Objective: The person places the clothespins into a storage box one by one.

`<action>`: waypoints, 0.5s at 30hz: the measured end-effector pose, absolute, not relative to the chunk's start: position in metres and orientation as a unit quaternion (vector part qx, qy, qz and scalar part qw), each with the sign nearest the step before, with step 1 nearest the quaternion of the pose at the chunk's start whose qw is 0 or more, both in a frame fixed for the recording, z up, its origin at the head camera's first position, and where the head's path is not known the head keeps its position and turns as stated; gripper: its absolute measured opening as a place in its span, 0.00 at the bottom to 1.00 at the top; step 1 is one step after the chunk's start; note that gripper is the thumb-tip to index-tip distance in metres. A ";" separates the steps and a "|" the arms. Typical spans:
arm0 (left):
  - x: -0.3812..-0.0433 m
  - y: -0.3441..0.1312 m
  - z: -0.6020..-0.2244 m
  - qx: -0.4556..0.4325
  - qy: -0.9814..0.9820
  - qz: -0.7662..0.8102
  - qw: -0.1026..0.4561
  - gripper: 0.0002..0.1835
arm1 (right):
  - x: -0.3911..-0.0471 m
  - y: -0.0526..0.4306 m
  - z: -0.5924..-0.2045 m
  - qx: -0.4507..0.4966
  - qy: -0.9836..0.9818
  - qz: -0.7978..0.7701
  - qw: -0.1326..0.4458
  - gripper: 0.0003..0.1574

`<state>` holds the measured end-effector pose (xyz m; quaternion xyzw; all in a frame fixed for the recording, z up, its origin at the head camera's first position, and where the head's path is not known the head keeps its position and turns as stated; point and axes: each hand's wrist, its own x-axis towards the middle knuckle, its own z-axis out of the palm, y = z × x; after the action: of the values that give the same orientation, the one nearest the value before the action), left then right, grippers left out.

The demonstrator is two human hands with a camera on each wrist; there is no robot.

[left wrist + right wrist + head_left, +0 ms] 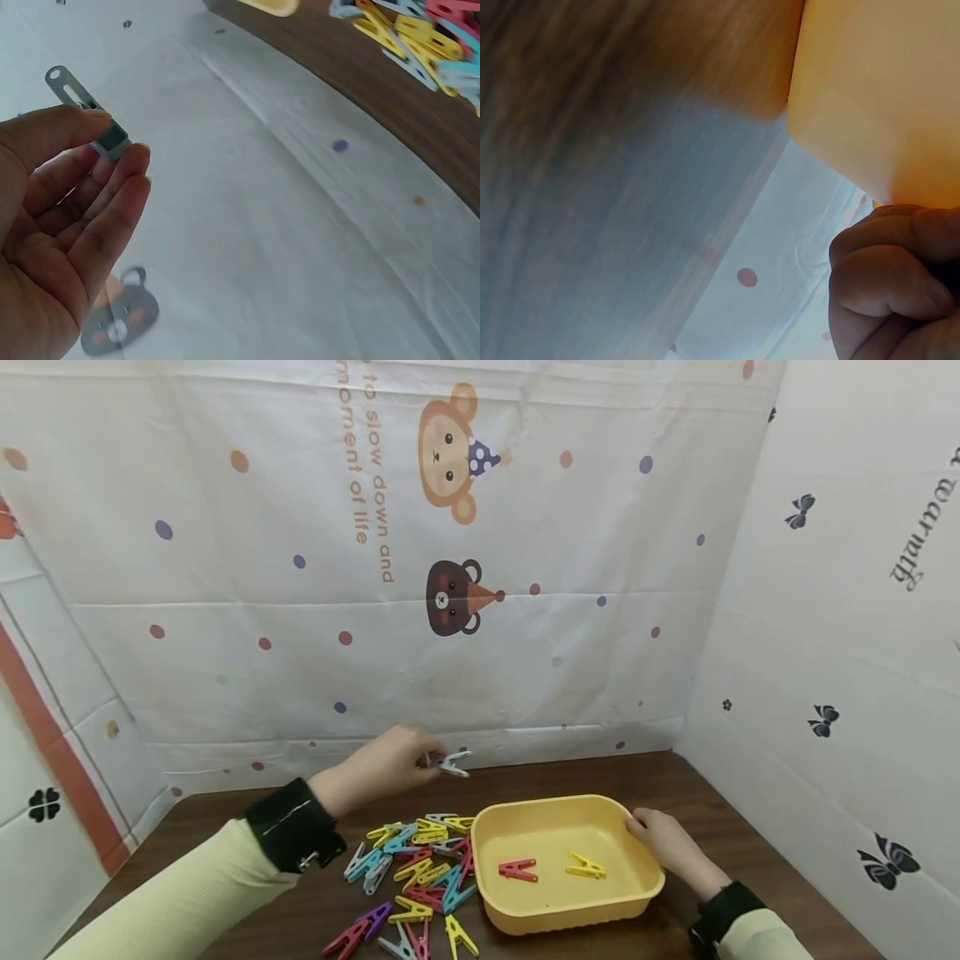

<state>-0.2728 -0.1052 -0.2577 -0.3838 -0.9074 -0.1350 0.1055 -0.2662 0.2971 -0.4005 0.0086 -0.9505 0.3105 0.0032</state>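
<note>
My left hand (pixel 390 768) is raised over the back of the table, pinching a pale grey clothespin (pixel 453 764) between thumb and fingers. Up close in the left wrist view, the clothespin (pixel 115 139) points up and away from the fingertips. My right hand (pixel 667 842) grips the right rim of a yellow plastic basin (pixel 540 835); in the right wrist view its fingers (pixel 885 277) are curled at the basin's edge. Inside the basin lie a red clothespin (pixel 517 870) and a yellow clothespin (pixel 585 866), apart from each other.
Left of the basin, a loose heap of clothespins (pixel 416 870) in yellow, blue, red and grey spreads over the brown table (pixel 600 772). A purple clothespin (pixel 377 920) lies near the front. A patterned white sheet (pixel 405 677) hangs behind the table.
</note>
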 end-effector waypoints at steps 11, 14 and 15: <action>-0.291 -0.028 -0.255 -0.409 -0.904 -0.109 0.057 0.04 | -0.268 0.296 -0.401 0.009 -0.953 0.303 -0.002 0.19; -0.298 -0.009 -0.259 -0.418 -0.903 -0.091 0.046 0.03 | -0.269 0.295 -0.400 0.005 -0.952 0.306 -0.010 0.18; -0.299 -0.003 -0.260 -0.417 -0.904 -0.086 0.039 0.04 | -0.270 0.295 -0.400 0.004 -0.952 0.305 -0.010 0.18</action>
<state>-0.2994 -0.0032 -0.2603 -0.4174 -0.9038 -0.0861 0.0386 -0.2696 0.2949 -0.4000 0.0040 -0.9523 0.3051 -0.0102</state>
